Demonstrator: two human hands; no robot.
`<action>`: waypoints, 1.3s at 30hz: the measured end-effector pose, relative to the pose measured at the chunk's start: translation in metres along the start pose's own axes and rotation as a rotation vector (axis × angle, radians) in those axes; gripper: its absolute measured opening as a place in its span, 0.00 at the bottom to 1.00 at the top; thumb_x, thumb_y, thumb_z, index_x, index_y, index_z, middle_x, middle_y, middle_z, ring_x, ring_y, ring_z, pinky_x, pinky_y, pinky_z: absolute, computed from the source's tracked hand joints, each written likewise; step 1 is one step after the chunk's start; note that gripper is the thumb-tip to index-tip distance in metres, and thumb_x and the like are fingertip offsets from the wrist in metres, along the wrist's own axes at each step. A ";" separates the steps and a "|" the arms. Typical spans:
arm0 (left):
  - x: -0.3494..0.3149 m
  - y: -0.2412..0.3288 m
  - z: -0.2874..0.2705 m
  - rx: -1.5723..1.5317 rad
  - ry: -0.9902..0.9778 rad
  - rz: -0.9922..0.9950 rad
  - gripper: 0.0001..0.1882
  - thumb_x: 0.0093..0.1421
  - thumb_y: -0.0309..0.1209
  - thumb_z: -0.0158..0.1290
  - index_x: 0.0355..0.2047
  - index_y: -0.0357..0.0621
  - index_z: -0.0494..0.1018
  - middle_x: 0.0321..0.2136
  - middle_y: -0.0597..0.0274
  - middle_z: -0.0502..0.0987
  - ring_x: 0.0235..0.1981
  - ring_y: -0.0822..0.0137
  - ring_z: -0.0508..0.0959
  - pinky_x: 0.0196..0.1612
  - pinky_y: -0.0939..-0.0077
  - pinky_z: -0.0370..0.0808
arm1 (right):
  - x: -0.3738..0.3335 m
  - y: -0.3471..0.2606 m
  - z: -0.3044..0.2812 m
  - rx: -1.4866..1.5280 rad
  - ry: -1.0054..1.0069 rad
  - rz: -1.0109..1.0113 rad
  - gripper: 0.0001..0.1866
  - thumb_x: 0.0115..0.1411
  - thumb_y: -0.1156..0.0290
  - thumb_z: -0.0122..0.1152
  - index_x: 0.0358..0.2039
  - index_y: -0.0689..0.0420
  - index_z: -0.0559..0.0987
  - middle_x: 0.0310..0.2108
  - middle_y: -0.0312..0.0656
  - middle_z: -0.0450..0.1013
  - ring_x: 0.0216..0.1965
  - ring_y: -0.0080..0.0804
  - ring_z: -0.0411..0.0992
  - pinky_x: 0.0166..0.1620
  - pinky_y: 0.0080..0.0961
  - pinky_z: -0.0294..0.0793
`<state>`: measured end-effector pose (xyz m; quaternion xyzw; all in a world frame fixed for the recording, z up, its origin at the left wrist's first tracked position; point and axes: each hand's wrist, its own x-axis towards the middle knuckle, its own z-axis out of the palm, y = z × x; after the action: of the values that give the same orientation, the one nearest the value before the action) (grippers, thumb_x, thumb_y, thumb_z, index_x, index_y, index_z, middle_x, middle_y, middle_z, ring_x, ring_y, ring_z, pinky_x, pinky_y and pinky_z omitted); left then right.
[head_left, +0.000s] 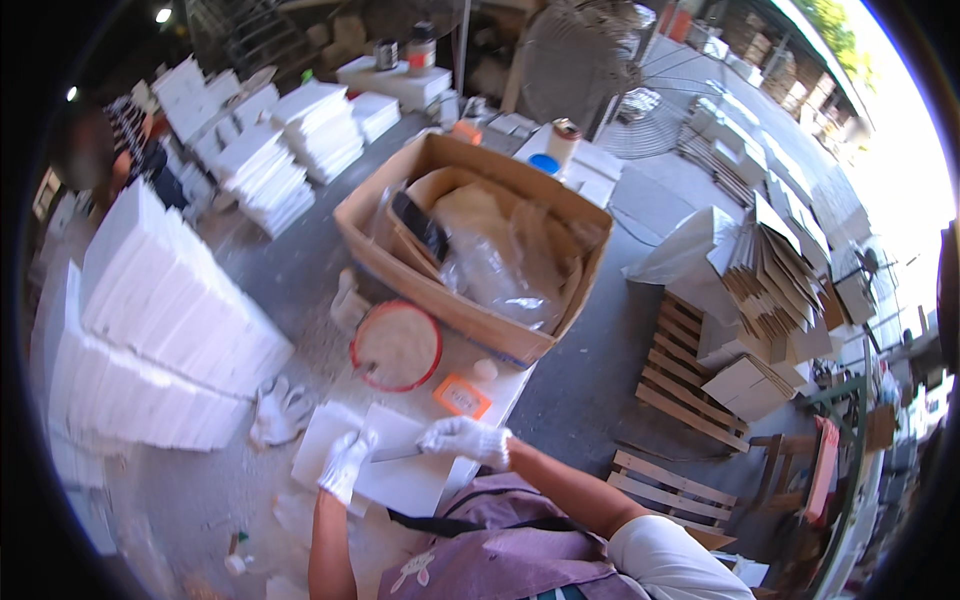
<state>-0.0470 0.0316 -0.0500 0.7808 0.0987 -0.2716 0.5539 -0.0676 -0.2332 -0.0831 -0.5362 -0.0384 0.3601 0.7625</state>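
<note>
My left hand [348, 462], in a white knit glove, lies on flat white board pieces [408, 487] at the table's near edge, its fingers stretched out. My right hand [464, 441], gloved the same way, is closed at the right edge of these pieces. A thin dark line shows by its fingertips; what it holds is too small to make out. Just beyond the right hand lies an orange box [462, 397]. A round red-rimmed tub [397, 346] with pale contents stands behind the boards. A spare pair of white gloves [282, 412] rests to the left.
A large open cardboard box [440, 285] holding plastic wrapping stands at the table's far side. Tall stacks of white slabs [180, 310] rise at the left. Wooden pallets [690, 370] and leaning cardboard sheets [770, 265] are on the floor at the right. A person [130, 150] is at the far left.
</note>
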 end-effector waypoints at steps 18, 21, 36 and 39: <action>-0.056 0.017 0.023 -1.020 -0.096 0.172 0.37 0.63 0.56 0.44 0.64 0.42 0.56 0.58 0.54 0.67 0.58 0.52 0.68 0.60 0.55 0.65 | -0.016 -0.038 0.040 0.192 0.541 -0.212 0.11 0.61 0.67 0.64 0.40 0.60 0.81 0.34 0.30 0.76 0.36 0.16 0.70 0.42 0.17 0.71; -0.045 -0.009 0.050 -0.993 0.118 0.065 0.26 0.63 0.39 0.51 0.56 0.37 0.64 0.48 0.53 0.74 0.47 0.58 0.76 0.51 0.60 0.73 | -0.013 -0.035 0.048 0.196 0.556 -0.182 0.12 0.61 0.64 0.63 0.40 0.59 0.80 0.33 0.27 0.74 0.34 0.14 0.67 0.37 0.16 0.69; -0.052 0.034 -0.012 -0.630 0.179 0.043 0.15 0.59 0.24 0.51 0.47 0.32 0.71 0.37 0.57 0.78 0.35 0.67 0.79 0.39 0.76 0.78 | 0.019 -0.057 0.016 -0.507 0.877 -0.301 0.12 0.60 0.68 0.58 0.41 0.59 0.80 0.29 0.44 0.77 0.27 0.32 0.76 0.33 0.26 0.73; -0.050 0.032 -0.019 -0.664 0.164 0.058 0.16 0.59 0.21 0.52 0.48 0.33 0.72 0.38 0.58 0.78 0.35 0.69 0.80 0.38 0.77 0.78 | 0.032 -0.048 0.007 -0.657 0.935 -0.264 0.12 0.58 0.66 0.57 0.41 0.54 0.80 0.35 0.49 0.77 0.35 0.47 0.76 0.39 0.36 0.74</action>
<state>-0.0677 0.0443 0.0074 0.5794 0.2037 -0.1453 0.7757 -0.0231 -0.2168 -0.0498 -0.8371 0.1257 -0.0435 0.5306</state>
